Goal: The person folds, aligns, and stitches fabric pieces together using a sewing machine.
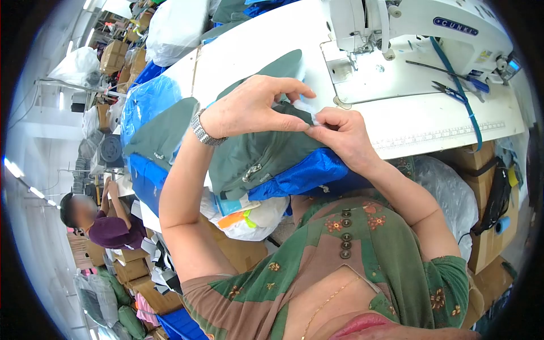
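A dark green fabric piece (238,158) with shiny blue fabric (306,175) along its lower side lies across the table edge and my lap. My left hand (258,107), with a metal watch on the wrist, holds its upper edge between thumb and curled fingers. Close beside it, my right hand (345,136) pinches the same edge, thumb against forefinger. A bit of white, soft-looking material (306,107) shows between the two hands. Whatever lies right under the fingertips is hidden.
A sewing machine (419,34) stands at the upper right of the white table (266,31). Thread snips (449,90), a screwdriver (479,85) and a teal strap (473,122) lie beside it. More green pieces (164,127) are on the left. Another person (113,226) works at far left.
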`<state>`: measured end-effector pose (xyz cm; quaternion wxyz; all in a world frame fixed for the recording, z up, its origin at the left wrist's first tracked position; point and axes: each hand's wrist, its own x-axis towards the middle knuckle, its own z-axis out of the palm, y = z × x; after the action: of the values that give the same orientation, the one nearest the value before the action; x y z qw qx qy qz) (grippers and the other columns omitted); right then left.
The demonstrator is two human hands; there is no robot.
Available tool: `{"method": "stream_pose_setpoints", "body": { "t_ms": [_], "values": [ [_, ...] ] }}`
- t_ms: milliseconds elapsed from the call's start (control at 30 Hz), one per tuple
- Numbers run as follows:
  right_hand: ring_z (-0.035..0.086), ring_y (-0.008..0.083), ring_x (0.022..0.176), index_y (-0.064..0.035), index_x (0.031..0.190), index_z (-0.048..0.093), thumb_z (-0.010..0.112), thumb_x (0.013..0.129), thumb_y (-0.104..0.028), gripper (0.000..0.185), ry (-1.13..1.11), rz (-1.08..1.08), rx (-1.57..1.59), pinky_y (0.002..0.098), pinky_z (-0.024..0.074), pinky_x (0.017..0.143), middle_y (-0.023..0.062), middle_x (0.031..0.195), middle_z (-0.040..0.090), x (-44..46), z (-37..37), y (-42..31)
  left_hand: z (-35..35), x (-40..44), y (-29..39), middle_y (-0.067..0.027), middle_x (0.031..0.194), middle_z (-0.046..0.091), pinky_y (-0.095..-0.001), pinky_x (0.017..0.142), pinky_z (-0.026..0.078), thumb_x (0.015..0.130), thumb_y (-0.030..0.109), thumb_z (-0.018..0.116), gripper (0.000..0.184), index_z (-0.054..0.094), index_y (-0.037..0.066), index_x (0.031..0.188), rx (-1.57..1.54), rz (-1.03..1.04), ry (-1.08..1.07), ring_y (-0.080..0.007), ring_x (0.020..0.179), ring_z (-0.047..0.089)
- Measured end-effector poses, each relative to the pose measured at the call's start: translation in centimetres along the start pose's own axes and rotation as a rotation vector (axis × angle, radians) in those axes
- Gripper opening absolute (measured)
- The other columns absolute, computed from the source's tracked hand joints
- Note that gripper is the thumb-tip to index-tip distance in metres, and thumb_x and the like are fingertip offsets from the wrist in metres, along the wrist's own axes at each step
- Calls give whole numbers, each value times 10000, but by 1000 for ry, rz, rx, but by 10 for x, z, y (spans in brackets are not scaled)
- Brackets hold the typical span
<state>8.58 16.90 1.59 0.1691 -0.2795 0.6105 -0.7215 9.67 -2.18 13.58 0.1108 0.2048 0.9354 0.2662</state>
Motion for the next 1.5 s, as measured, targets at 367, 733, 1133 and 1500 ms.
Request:
{"method": "stream_pose_setpoints", "body": {
  "t_ms": [367,733,1133,1500],
  "values": [
    [443,42,572,31,751,644,691,819,-147,195,29,-19,-44,249,359,500,-1,591,520,0,1,-4,6,-2,8,-20,830,658,-264,671,475,766,130,760,188,670,39,903,-74,-5,82,-123,733,576],
    [458,36,574,28,786,680,694,819,-151,183,7,9,-22,241,363,498,-2,597,548,-1,2,-4,9,-6,-10,-67,754,672,-271,622,495,781,101,730,124,682,23,864,-91,121,63,-165,659,622],
    [471,34,579,22,821,708,717,816,-162,184,14,-15,-34,231,372,505,-6,621,572,-3,2,-5,14,-11,-2,-16,748,667,-214,634,489,763,41,718,75,670,1,804,-277,-34,140,-52,685,579],
    [481,84,551,-53,1083,667,726,802,-80,288,143,-129,-237,244,408,514,33,647,567,-16,-7,7,21,4,-22,-4,785,610,-216,668,469,774,28,720,130,594,28,804,-154,-7,267,-57,726,558]
  ]
}}
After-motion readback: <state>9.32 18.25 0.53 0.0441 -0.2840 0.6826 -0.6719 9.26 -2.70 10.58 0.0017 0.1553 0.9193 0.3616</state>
